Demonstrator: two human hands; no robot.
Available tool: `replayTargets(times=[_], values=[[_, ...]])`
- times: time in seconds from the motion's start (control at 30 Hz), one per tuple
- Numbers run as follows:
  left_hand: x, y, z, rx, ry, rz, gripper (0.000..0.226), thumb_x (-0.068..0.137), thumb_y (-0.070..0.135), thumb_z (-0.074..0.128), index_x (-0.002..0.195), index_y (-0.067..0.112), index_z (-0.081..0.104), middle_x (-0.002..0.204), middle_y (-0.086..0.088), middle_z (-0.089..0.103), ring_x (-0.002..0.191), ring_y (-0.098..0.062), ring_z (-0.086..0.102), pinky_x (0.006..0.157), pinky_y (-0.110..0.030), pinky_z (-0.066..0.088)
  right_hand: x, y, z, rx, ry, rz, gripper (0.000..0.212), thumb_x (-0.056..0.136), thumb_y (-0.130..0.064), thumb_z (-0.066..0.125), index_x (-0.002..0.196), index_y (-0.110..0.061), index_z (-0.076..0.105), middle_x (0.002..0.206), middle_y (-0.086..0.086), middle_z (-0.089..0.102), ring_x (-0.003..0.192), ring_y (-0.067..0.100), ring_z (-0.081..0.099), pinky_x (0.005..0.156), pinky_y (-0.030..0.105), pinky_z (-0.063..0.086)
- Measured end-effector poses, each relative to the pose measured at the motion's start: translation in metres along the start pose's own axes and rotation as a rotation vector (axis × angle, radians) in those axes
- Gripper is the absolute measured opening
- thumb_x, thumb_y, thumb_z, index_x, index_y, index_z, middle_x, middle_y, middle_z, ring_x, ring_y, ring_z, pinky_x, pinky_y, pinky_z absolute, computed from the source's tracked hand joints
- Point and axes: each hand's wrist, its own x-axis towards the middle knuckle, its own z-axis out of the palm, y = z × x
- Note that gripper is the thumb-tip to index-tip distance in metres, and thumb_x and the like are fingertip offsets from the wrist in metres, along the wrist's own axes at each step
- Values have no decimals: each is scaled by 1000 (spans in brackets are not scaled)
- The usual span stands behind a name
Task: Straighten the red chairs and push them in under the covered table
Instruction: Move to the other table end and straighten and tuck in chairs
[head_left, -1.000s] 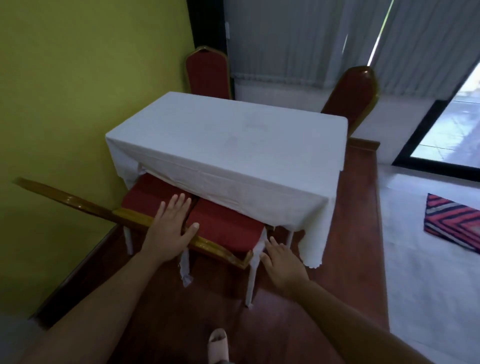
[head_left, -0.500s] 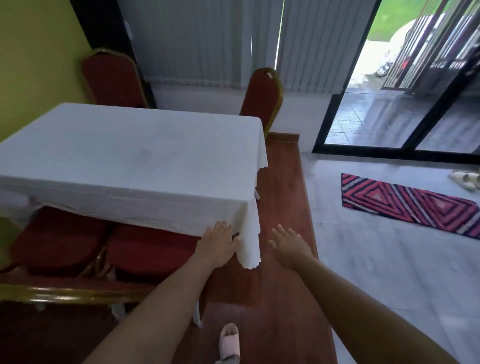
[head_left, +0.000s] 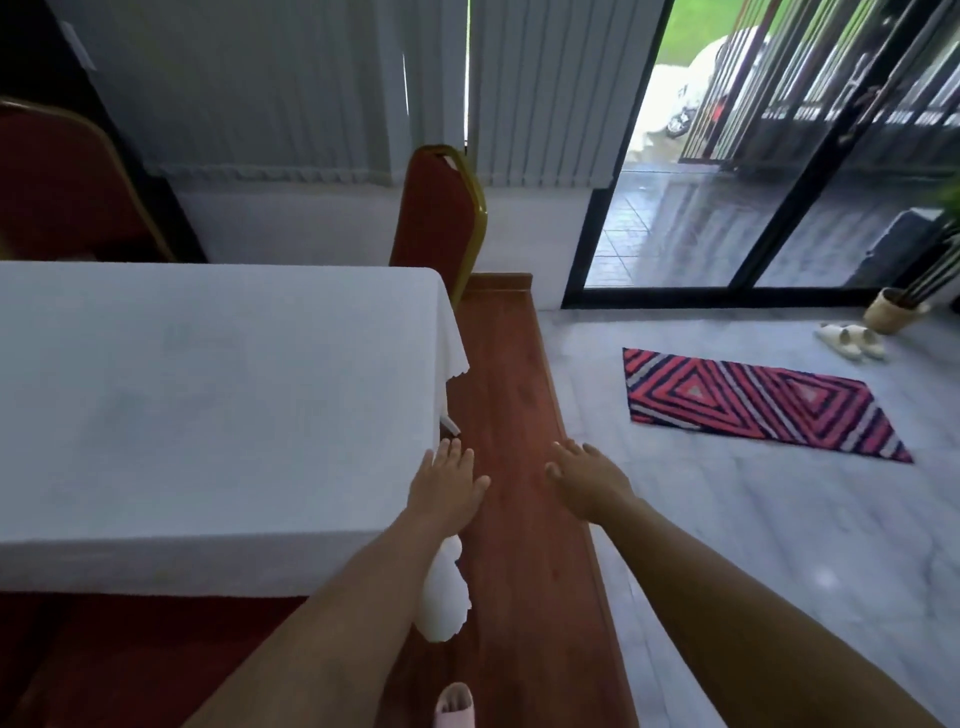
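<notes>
The table under a white cloth (head_left: 208, 405) fills the left of the view. Behind its far right corner stands a red chair with a gold frame (head_left: 439, 218), turned at an angle. A second red chair back (head_left: 57, 182) rises at the far left. Red seat cushions (head_left: 130, 649) show under the near table edge at the bottom left. My left hand (head_left: 449, 486) hovers open at the table's near right corner, holding nothing. My right hand (head_left: 584, 480) is open over the wooden floor strip, apart from everything.
A wooden floor strip (head_left: 519, 441) runs along the table's right side, with grey tile beyond. A red striped mat (head_left: 753, 402) lies on the tile. White slippers (head_left: 852, 340) and a basket (head_left: 891, 312) sit by the glass sliding door (head_left: 727, 208). Vertical blinds hang behind.
The view has swung right, away from the near chairs. Both hands left the near chairs' gold frame and moved to the table's right corner, empty.
</notes>
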Motion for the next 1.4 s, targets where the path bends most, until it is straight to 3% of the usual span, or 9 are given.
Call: replayTargets(times=[0.27,0.57,0.77,1.03,1.2,1.4], values=[[136,25,-25,23,-63,44,60,100,43,21,149,10,16,159,-13,12,147,-28,6,121,-44,8,93,64,-42,3,-68,106,53,101,-35,25,150,-16,19,161,5,11,148,28,6,118,47,13],[302,49,-56,28,-128,-60,59,100,44,21,150,11,16,159,-13,11,147,-27,5,120,-43,6,246,137,-111,-48,-146,42,53,100,-31,23,151,-15,15,161,7,8,148,29,4,118,48,10],[416,73,-108,-18,-41,-52,59,100,42,21,150,12,15,160,-10,9,148,-24,3,120,-41,3,370,179,-167,-121,-127,15,53,100,-24,25,151,-13,14,161,7,8,148,29,4,118,47,10],[557,67,-155,13,-7,-134,59,101,40,24,149,9,14,159,-13,9,148,-26,3,120,-43,3,541,163,-240,-205,-87,-214,57,99,-34,30,151,-17,14,161,6,9,148,27,6,118,48,10],[669,40,-194,-20,-1,-200,58,101,37,23,150,7,12,160,-14,5,147,-27,0,121,-44,2,647,155,-287,-249,-73,-245,58,97,-32,35,150,-17,18,160,7,13,147,29,8,117,49,11],[777,11,-238,-65,47,-258,58,101,36,25,149,5,17,159,-16,10,147,-29,4,119,-45,1,751,148,-345,-314,-49,-296,50,99,-33,26,146,-16,26,157,8,22,143,30,20,113,49,23]])
